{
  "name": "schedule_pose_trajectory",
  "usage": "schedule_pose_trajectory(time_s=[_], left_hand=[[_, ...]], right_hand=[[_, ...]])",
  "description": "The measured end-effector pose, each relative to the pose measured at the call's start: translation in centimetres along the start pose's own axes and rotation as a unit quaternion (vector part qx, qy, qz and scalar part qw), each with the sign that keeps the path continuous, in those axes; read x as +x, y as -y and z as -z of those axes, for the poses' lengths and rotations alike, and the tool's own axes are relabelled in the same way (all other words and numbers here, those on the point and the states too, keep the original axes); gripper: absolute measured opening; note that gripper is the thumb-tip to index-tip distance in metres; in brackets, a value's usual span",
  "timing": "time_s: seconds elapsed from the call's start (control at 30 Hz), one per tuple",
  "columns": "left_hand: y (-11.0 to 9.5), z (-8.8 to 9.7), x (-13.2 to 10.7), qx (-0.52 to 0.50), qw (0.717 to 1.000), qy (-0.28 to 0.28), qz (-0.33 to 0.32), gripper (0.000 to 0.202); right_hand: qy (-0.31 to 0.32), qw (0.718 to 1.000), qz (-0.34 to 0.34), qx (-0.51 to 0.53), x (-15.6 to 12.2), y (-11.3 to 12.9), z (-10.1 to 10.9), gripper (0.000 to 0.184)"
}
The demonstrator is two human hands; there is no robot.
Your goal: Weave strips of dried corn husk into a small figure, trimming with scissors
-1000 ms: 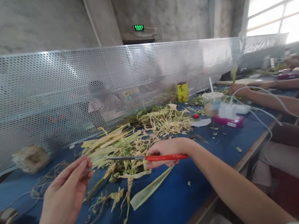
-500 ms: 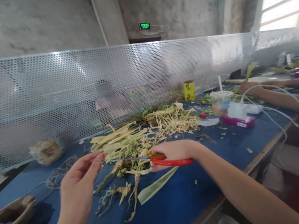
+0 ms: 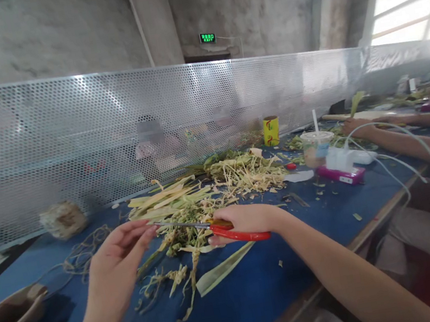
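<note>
**A:** Entry, head view. Right hand?

**B:** The right hand (image 3: 245,221) is closed round the loops of a pair of red-handled steel scissors (image 3: 226,230), low over the table. The blades run left and look nearly shut.

**A:** Left hand?

**B:** The left hand (image 3: 117,254) is raised, with its fingers (image 3: 139,234) stretched out and lying close together. The fingertips sit just beside the blade tips. I cannot tell whether anything thin is pinched there, so none is recorded.

**A:** Beneath the scissors?

**B:** A heap of pale yellow-green leaf strips and husk trimmings (image 3: 176,203) is spread across the blue cloth-covered worktable (image 3: 242,299). One long flat green leaf (image 3: 225,269) lies nearer the table edge, just under the right wrist.

**A:** Surroundings?

**B:** A perforated silver metal screen (image 3: 70,135) stands along the far side of the table. At its foot on the left is a rough ball of tan twine (image 3: 63,219), with loose strands trailing beside it. To the right is a yellow cylindrical can (image 3: 271,130), near the screen. Next comes a clear plastic cup with a white straw (image 3: 315,147), then a pink-and-white flat box (image 3: 343,172) just beside the cup.

**A:** Other people?

**B:** A co-worker's bare forearm (image 3: 402,143) lies on the table at right, well apart from both of the wearer's hands. A white cable (image 3: 389,165) loops over it.
</note>
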State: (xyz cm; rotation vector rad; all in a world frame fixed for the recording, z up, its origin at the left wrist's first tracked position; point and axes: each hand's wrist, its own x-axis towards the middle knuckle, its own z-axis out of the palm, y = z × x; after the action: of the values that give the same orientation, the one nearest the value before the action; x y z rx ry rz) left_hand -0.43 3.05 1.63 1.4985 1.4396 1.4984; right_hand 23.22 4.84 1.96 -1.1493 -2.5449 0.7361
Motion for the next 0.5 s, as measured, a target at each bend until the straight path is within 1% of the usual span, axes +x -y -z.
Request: schedule_pose_trajectory(time_s=[0.13, 0.2, 0.23, 0.4, 0.5], left_hand=[[0.28, 0.47, 0.28, -0.016, 0.998, -0.052, -0.028, 0.042], [0.37, 0.59, 0.40, -0.006, 0.998, -0.054, -0.045, 0.042], [0.36, 0.57, 0.41, 0.001, 0.998, -0.043, -0.047, 0.042], [0.03, 0.00, 0.06, 0.022, 0.998, 0.049, -0.035, 0.050], [-0.07, -0.21, -0.12, 0.026, 0.997, 0.067, -0.035, 0.052]], right_hand=[[0.015, 1.000, -0.005, -0.003, -0.01, 0.08, 0.24, 0.036], [0.012, 1.000, -0.007, -0.004, -0.04, 0.15, 0.28, 0.035], [0.010, 1.000, -0.008, -0.004, -0.05, 0.17, 0.26, 0.035], [-0.002, 1.000, 0.000, -0.027, 0.04, 0.20, -0.17, 0.035], [-0.008, 0.999, 0.000, -0.034, 0.25, 0.12, -0.44, 0.033]])
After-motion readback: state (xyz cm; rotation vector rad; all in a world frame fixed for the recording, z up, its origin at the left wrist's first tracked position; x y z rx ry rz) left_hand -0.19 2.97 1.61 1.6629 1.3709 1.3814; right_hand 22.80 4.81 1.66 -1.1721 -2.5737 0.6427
